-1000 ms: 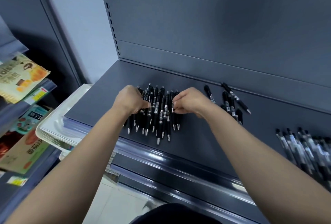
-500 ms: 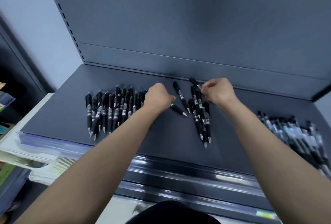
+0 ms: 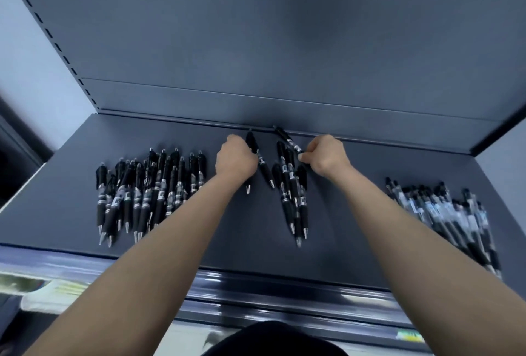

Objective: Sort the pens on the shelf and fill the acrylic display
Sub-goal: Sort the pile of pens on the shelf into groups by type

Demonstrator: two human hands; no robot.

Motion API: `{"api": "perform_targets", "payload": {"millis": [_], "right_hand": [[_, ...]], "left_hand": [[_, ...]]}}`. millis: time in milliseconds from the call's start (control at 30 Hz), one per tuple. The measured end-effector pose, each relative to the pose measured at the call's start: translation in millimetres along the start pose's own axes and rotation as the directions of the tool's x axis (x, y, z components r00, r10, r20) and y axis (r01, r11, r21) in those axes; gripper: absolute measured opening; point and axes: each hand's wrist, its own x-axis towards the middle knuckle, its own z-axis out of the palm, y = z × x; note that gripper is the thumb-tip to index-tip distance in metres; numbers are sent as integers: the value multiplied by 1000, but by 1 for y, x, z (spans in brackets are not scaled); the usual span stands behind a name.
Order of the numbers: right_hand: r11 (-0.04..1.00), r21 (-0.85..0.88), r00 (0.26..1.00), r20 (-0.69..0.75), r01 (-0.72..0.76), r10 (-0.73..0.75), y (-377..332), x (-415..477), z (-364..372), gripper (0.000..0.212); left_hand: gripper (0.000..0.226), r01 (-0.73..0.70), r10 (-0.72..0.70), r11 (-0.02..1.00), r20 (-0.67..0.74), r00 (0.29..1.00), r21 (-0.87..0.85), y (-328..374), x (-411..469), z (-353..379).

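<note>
Black click pens lie on a dark grey shelf [image 3: 355, 247]. A tidy row of several pens [image 3: 148, 193] sits at the left, tips toward me. In the middle is a small loose cluster of pens [image 3: 293, 199]. My left hand [image 3: 234, 158] is curled over a pen whose tip [image 3: 248, 188] pokes out under my wrist, with another black pen [image 3: 263, 166] lying beside it. My right hand [image 3: 326, 155] pinches a slanted pen [image 3: 287, 139] near the back wall. A pile of clear-barrelled pens [image 3: 447, 210] lies at the right. No acrylic display is in view.
The shelf's back panel [image 3: 270, 42] rises straight behind the pens. A perforated upright [image 3: 54, 42] runs along the left. A glossy price rail [image 3: 284, 290] lines the front edge, with blurred goods [image 3: 51, 290] on a lower shelf at bottom left.
My view shifted right, away from the left row where both hands had been. Both hands moved to the middle pens; the left now covers one pen, the right pinches the slanted one.
</note>
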Motion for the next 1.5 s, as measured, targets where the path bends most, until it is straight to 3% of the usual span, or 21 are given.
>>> {"api": "perform_targets", "payload": {"millis": [100,233,400,667,800,933,1033,1267,1367,1500], "right_hand": [[1000,-17,1000,2,2,-2,1,4,4,21],[1000,-24,1000,15,-7,7,6,9,2,16],[1000,29,999,40,0,-1,10,4,-10,22],[979,194,988,127,57,-83,-4,-2,-9,13],[959,278,955,263,61,-137,-31,-12,5,10],[968,246,892,425,50,-154,-60,-26,25,5],[977,208,837,527,40,-146,-78,-39,41,14],[990,130,765,633,46,-119,-101,-62,71,11],[993,105,762,638,54,-109,-104,-68,78,14],[993,103,793,600,58,-109,-104,-70,79,12]], "left_hand": [[21,-21,22,999,13,1000,-34,5,3,5],[29,7,-7,1000,19,1000,20,15,1,10],[19,64,-65,993,6,998,104,23,6,14],[34,97,-87,988,88,992,-124,12,15,2],[35,89,-67,977,118,991,-192,-2,11,-30],[12,112,-81,977,169,982,-184,-27,-4,-61],[23,157,-125,968,167,978,-194,-53,-10,-82],[32,199,-194,978,90,977,-58,-97,-23,-105],[30,187,-187,982,41,981,17,-101,-29,-110],[52,154,-146,977,-64,987,148,-99,-40,-112]]}}
